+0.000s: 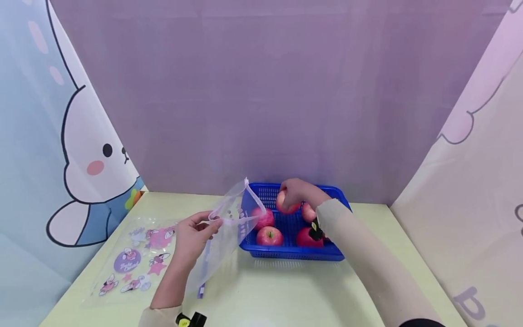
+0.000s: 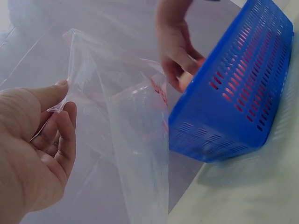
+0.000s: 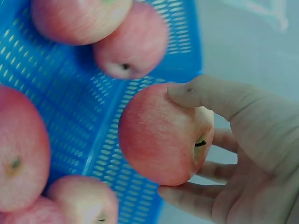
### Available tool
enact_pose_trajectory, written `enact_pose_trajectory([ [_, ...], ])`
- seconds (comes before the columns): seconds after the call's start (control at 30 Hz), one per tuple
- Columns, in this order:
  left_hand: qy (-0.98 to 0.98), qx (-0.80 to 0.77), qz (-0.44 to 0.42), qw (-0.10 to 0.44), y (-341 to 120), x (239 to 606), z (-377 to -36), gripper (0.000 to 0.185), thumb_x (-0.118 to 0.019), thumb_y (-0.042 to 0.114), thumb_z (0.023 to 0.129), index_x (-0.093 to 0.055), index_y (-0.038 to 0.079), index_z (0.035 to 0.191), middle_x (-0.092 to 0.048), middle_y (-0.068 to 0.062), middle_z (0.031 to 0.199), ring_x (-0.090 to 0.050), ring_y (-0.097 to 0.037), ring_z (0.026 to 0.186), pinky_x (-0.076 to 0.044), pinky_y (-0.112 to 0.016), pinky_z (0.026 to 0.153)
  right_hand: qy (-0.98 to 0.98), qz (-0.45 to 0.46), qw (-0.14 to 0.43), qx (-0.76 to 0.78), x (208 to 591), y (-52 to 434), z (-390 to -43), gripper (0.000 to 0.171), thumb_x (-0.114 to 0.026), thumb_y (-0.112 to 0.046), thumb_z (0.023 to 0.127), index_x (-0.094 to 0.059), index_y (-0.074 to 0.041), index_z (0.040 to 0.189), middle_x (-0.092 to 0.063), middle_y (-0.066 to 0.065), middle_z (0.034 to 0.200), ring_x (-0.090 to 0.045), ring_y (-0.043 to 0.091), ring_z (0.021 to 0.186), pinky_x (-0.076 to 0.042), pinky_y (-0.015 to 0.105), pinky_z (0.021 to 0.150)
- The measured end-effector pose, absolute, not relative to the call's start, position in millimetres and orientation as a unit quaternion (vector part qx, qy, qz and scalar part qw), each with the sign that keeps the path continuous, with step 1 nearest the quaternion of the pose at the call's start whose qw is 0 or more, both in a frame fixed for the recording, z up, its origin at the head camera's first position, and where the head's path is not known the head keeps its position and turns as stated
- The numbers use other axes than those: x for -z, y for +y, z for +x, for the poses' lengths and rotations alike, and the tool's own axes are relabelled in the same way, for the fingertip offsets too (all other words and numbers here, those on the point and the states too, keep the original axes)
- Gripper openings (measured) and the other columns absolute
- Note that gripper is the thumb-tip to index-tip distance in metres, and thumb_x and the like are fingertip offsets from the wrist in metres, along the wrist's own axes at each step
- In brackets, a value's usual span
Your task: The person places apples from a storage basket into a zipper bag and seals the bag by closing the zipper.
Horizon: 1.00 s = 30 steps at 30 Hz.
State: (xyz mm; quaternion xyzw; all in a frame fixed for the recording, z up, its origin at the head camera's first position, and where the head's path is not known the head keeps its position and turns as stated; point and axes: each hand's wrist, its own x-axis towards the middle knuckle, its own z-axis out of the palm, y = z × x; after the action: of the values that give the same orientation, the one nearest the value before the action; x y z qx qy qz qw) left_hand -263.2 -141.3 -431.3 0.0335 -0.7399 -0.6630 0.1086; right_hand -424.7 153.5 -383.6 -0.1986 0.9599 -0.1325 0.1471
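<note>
My left hand [image 1: 195, 236] pinches the edge of a clear zip bag [image 1: 220, 247] between thumb and fingers, and the bag's mouth gapes toward the basket. In the left wrist view the thin plastic [image 2: 135, 140] hangs down beside the blue basket [image 2: 224, 116]. Over the back of the basket [image 1: 286, 253], my right hand [image 1: 300, 193] grips a red apple [image 1: 287, 203]. The right wrist view has that apple [image 3: 163, 135] between thumb and fingers, its stem toward the palm. Several other apples lie in the basket, among them one [image 1: 269, 236] at the front left.
A second clear bag [image 1: 135, 263] printed with pink and purple rabbit pictures lies flat on the pale yellow table [image 1: 261, 295] at the left. A purple cloth wall [image 1: 261, 100] stands behind the basket, with printed cloths at both sides.
</note>
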Motion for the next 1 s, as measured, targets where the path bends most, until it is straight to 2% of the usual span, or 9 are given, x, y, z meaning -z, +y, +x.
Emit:
enact_pose_trajectory([
  [0.07,-0.740,0.663,0.033,0.104,-141.0,433.9,-265.3,0.031,-0.082,0.022,0.081,-0.072,0.007,0.106,-0.069,-0.009,0.091,-0.063,-0.022,0.073,-0.056,-0.029,0.064,0.961,-0.202,0.133,0.137,377.4,154.5,-420.7,0.060,-0.081,-0.021,0.066,-0.061,-0.004,0.121,-0.061,0.009,0.109,-0.054,0.024,0.095,-0.049,0.034,0.083],
  [0.3,-0.742,0.663,0.026,0.101,-142.0,441.7,-268.2,0.031,-0.081,0.019,0.081,-0.071,0.004,0.106,-0.069,-0.010,0.091,-0.063,-0.020,0.073,-0.055,-0.027,0.064,0.954,-0.177,0.119,0.212,360.1,156.0,-400.5,0.067,-0.078,-0.023,0.071,-0.055,-0.004,0.130,-0.059,0.011,0.121,-0.054,0.024,0.097,-0.050,0.038,0.083],
  [0.53,-0.744,0.660,0.036,0.100,-147.0,443.5,-265.2,0.029,-0.080,0.016,0.082,-0.071,0.005,0.107,-0.068,-0.010,0.093,-0.062,-0.020,0.074,-0.054,-0.027,0.063,0.950,-0.184,0.064,0.242,347.7,147.1,-370.3,0.064,-0.083,-0.031,0.070,-0.059,-0.011,0.125,-0.062,0.004,0.110,-0.056,0.023,0.095,-0.052,0.038,0.078],
  [0.7,-0.748,0.655,0.029,0.103,-150.6,441.2,-265.9,0.033,-0.080,0.016,0.082,-0.070,0.002,0.110,-0.068,-0.011,0.093,-0.061,-0.021,0.074,-0.054,-0.026,0.063,0.946,-0.198,0.035,0.254,341.0,138.4,-356.1,0.065,-0.084,-0.033,0.069,-0.059,-0.015,0.127,-0.061,0.001,0.111,-0.055,0.021,0.097,-0.053,0.037,0.077],
  [0.83,-0.746,0.657,0.023,0.102,-148.2,441.1,-268.1,0.034,-0.080,0.014,0.082,-0.069,-0.001,0.111,-0.068,-0.012,0.093,-0.061,-0.019,0.074,-0.053,-0.025,0.062,0.940,-0.199,0.026,0.276,336.9,133.9,-351.5,0.066,-0.084,-0.035,0.069,-0.059,-0.018,0.127,-0.059,-0.001,0.113,-0.053,0.020,0.101,-0.054,0.036,0.076],
  [1.0,-0.749,0.655,0.031,0.098,-144.8,442.8,-271.9,0.033,-0.079,0.014,0.082,-0.069,0.001,0.111,-0.067,-0.011,0.095,-0.061,-0.020,0.076,-0.053,-0.025,0.063,0.925,-0.207,0.031,0.318,335.7,126.7,-347.9,0.070,-0.084,-0.034,0.070,-0.056,-0.018,0.131,-0.057,0.000,0.121,-0.052,0.021,0.106,-0.054,0.036,0.076],
])
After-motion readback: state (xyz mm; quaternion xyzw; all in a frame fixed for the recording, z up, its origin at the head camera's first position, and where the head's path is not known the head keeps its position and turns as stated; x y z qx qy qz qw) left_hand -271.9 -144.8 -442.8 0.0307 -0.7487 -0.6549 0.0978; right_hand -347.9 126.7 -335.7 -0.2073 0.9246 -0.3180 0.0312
